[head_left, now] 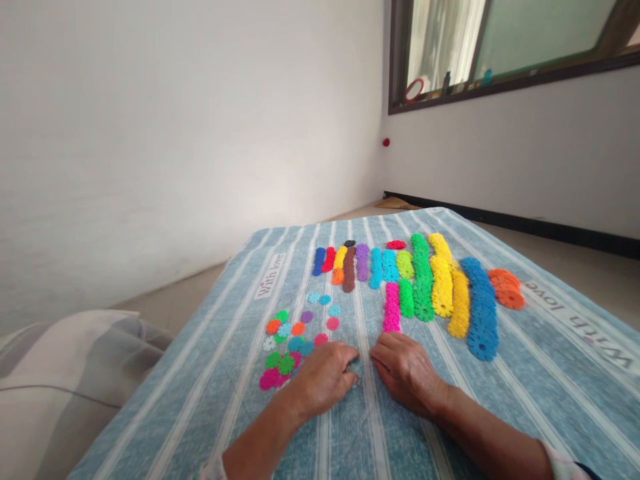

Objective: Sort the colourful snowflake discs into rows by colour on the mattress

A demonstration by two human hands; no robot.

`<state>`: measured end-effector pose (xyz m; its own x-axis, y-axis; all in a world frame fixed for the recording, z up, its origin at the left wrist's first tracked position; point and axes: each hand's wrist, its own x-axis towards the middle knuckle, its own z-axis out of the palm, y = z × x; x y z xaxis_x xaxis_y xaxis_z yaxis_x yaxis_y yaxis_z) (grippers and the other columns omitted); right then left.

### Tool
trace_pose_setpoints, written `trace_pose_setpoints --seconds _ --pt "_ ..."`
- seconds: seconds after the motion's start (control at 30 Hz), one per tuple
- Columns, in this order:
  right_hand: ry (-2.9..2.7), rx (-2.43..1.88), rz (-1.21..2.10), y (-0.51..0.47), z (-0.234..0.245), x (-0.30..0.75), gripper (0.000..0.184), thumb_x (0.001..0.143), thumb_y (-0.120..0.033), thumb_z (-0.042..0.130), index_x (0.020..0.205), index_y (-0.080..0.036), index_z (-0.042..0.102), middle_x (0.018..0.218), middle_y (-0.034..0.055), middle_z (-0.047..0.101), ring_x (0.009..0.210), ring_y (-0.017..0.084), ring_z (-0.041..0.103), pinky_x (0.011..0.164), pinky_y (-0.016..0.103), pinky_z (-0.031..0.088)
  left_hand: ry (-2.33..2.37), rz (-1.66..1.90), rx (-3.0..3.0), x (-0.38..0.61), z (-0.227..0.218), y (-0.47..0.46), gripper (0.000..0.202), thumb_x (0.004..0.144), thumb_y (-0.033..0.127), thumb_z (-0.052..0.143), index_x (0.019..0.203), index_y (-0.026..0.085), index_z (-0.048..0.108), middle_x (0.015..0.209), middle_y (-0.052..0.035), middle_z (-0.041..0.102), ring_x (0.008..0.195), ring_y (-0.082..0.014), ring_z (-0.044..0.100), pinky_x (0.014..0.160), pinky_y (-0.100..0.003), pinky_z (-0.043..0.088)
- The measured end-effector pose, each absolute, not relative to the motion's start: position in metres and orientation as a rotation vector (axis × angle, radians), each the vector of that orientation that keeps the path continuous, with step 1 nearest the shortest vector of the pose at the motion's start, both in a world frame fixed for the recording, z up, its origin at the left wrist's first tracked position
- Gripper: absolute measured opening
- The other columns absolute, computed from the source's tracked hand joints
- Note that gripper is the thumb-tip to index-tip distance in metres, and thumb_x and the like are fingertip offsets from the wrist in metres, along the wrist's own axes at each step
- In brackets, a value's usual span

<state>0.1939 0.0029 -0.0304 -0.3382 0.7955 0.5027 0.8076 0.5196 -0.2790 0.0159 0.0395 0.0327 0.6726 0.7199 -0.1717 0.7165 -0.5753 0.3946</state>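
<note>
My left hand (323, 375) rests low over the cloth beside a scatter of loose notched plastic discs. Its fingers are curled, and a blue-grey patch shows between thumb and forefinger; I cannot tell whether that is a disc or cloth. My right hand (406, 370) is closed, knuckles up, at the near end of a row of overlapping pink discs (393, 307). Whatever it may hold is hidden under the fingers. Among the loose pieces, a green disc (287, 364), a magenta disc (269, 380) and a pink disc (321, 340) lie closest to the left hand.
Discs lie in overlapping rows by colour: a green row (422, 277), a yellow row (442, 287), a blue row (481, 310), an orange group (507, 289) and several shorter ones. Striped cloth (190, 407) covers the table. Walls and a window (540, 40) stand beyond.
</note>
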Motion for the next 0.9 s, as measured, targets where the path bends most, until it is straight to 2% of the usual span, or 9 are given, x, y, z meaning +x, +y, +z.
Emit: trace_pose_setpoints --seconds 0.17,0.33,0.5,0.67,0.8,0.9 --pt "-2.165 -1.297 -0.015 0.002 -0.033 0.193 0.021 0.085 -0.012 0.048 0.065 -0.018 0.051 0.068 0.0006 0.050 0.066 0.013 0.043 0.061 0.027 0.028 1.197 -0.038 2.494 0.016 0.032 0.035 0.006 0.072 0.019 0.055 0.068 0.018 0.051 0.071 0.0010 0.053 0.068 -0.0135 0.052 0.060 -0.023 0.034" --pt "-2.170 -1.313 0.010 0.003 -0.035 0.193 0.023 0.086 -0.012 0.046 0.065 -0.018 0.050 0.069 0.0008 0.050 0.067 0.014 0.044 0.062 0.026 0.028 1.308 -0.018 2.544 0.016 0.030 0.031 0.005 0.071 0.020 0.056 0.072 0.020 0.051 0.075 -0.0003 0.051 0.070 -0.0156 0.050 0.060 -0.026 0.032" --pt "-2.176 -1.313 -0.014 0.002 -0.033 0.192 0.022 0.085 -0.012 0.047 0.064 -0.018 0.050 0.068 0.0007 0.050 0.066 0.014 0.043 0.060 0.027 0.028 1.276 0.061 2.413 0.016 0.032 0.032 0.010 0.065 0.015 0.054 0.066 0.019 0.045 0.065 0.0034 0.047 0.062 -0.0119 0.045 0.055 -0.024 0.028" --pt "-2.166 -1.303 -0.047 0.002 -0.031 0.193 0.022 0.085 -0.011 0.048 0.064 -0.018 0.050 0.067 0.0002 0.050 0.065 0.013 0.043 0.060 0.026 0.028 1.317 0.364 2.184 0.008 0.033 0.051 0.011 0.067 0.018 0.054 0.064 0.018 0.043 0.056 0.0067 0.041 0.055 -0.0087 0.042 0.052 -0.021 0.031" --pt "-2.169 -1.307 -0.042 0.002 -0.031 0.193 0.022 0.086 -0.012 0.047 0.065 -0.018 0.050 0.068 0.0004 0.050 0.066 0.013 0.043 0.061 0.026 0.028 1.366 0.647 2.008 0.002 0.023 0.067 0.008 0.068 0.022 0.055 0.069 0.017 0.048 0.058 0.0063 0.047 0.056 -0.0087 0.046 0.054 -0.020 0.037" --pt "-2.173 -1.317 -0.040 0.002 -0.032 0.193 0.022 0.085 -0.012 0.048 0.064 -0.018 0.050 0.068 0.0006 0.050 0.066 0.013 0.043 0.061 0.027 0.028 1.319 0.643 1.974 0.005 0.014 0.069 0.008 0.068 0.022 0.056 0.069 0.017 0.051 0.060 0.0051 0.051 0.057 -0.0092 0.049 0.054 -0.020 0.039"
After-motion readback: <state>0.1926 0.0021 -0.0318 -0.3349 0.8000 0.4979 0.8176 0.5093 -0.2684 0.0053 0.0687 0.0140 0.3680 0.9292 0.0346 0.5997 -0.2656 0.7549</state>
